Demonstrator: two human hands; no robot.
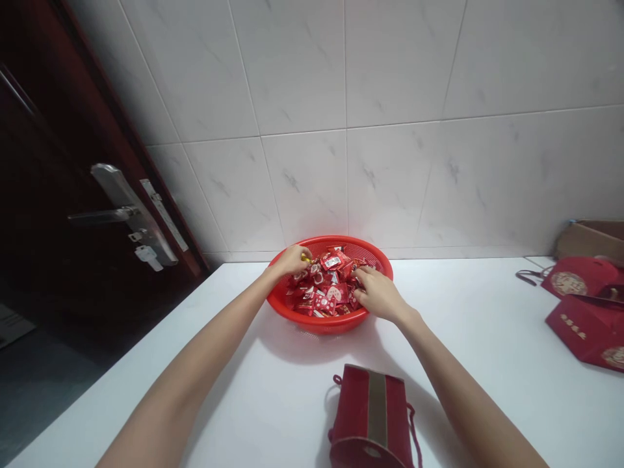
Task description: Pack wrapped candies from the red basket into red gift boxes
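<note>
A red plastic colander (322, 323) stands against the tiled wall, filled with red wrapped candies (335, 294). Over its left side reaches my left hand (294, 260), its fingers closed on a gold-wrapped candy (305, 257). My right hand (379, 295) dips in at the right side, fingers curled down among the candies; whatever sits under the fingertips is hidden. Closer to me lies a dark red gift box (351, 406) with a brown-gold band and a red cord (413, 429) on its side. Its front end runs out at the bottom of the view.
More red gift boxes (580, 328) with gold print lie at the right, near a brown cardboard box (582, 242). The white table (234, 390) meets the tiled wall (302, 188) at the back. A dark door (53, 188) with a metal handle stands left.
</note>
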